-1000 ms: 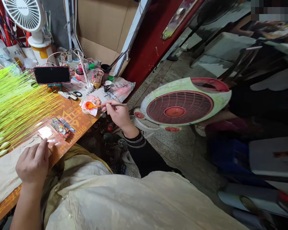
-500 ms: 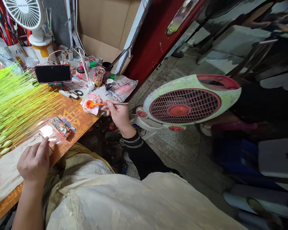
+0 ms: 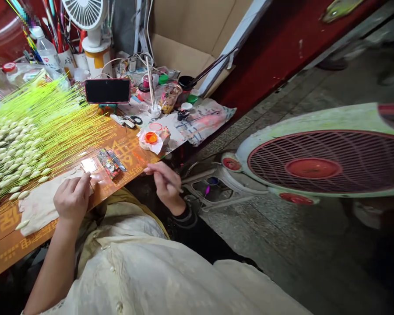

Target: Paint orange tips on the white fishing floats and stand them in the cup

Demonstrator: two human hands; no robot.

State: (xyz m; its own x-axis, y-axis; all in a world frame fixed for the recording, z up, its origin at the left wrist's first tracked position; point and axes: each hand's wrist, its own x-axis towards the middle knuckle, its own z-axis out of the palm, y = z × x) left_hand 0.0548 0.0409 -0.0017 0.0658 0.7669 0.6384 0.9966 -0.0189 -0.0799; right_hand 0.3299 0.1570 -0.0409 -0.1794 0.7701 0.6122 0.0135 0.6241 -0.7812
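An orange-topped table (image 3: 6, 245) slants across the left side, with a large pale-green floor fan (image 3: 313, 168) on the right. On the table, a broad spread of yellow-green stems (image 3: 75, 118) ends in many pale buds (image 3: 6, 153); these lie close together, so one nudged stem could drag its neighbours. Nearer the person is a stained cloth (image 3: 42, 201), with one bud at its near corner, where a passing forearm might sweep it off. The left hand (image 3: 72, 199) rests by the cloth, its fingers gathered together; whether they pinch anything cannot be told. The right hand (image 3: 167, 188) is just beyond the table edge, thumb and fingers pinching a thin stick. A phone (image 3: 107, 91) stands propped behind. Near the left fingertips lies a small paint-crusted block (image 3: 110, 165), easily pushed askew. The orange paint pot (image 3: 151, 138) sits on crumpled tissue near the edge; a snagged tissue or bumped rim could spill it. The left fingertips meet the near edge of a small white square (image 3: 89, 165), which could slide if pressed unevenly. The stick (image 3: 181, 190), probably a brush, could drip on the clothes below if its tip is loaded; the tip is too indistinct to judge.
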